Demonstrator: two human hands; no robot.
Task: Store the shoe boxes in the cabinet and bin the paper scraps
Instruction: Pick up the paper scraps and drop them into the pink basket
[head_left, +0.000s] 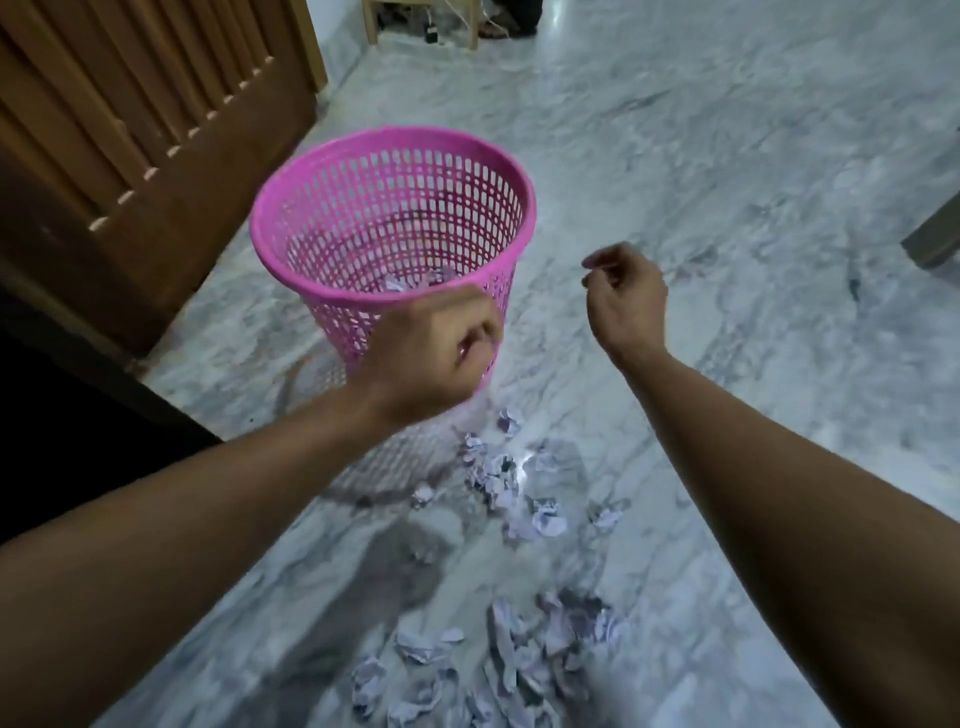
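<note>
Nearest, crumpled paper scraps lie heaped on the marble floor, with a second cluster just beyond. Above them the left hand has its fingers curled into a fist in front of the pink mesh bin — whether they hold anything cannot be told. The right hand hangs beside the bin, fingers loosely curled, holding nothing. More scraps sit inside the bin. A wooden cabinet stands left — no readable writing anywhere.

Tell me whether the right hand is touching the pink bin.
Apart. The head view shows the right hand off to the side of the bin, with bare marble floor plainly visible between them.
</note>
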